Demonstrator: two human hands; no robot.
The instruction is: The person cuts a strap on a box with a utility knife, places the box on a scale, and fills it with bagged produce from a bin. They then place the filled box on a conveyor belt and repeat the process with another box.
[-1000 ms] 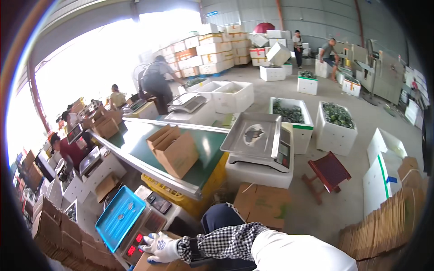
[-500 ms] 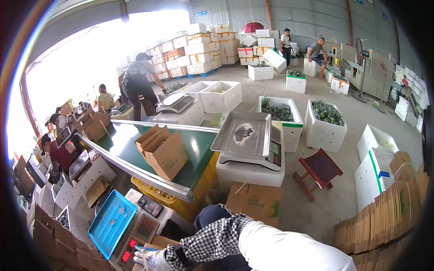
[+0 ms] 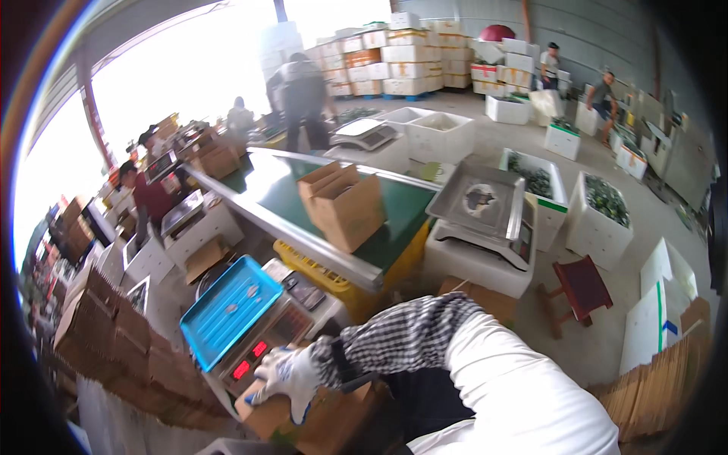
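My right hand (image 3: 290, 381), in a white glove with blue fingertips, rests on top of a brown cardboard box (image 3: 326, 417) at the lower edge. Its fingers are spread over the cardboard, and a black-and-white checked sleeve covers the forearm. Just beyond the hand stands a weighing scale (image 3: 258, 355) with red lit digits. A blue ribbed tray (image 3: 231, 311) lies on the scale's top. My left hand is not in view.
A green conveyor belt (image 3: 262, 193) carries open cardboard boxes (image 3: 345, 212). Another scale with a metal pan (image 3: 481, 201) stands on a white foam box. A dark red stool (image 3: 580, 288), foam boxes of greens (image 3: 603, 205) and flattened cardboard stacks (image 3: 125, 345) surround me. Several people work farther off.
The view has swung left, so the scene sits farther right. My right hand has come further into view, with its fingers spread on the cardboard box, more of which now shows.
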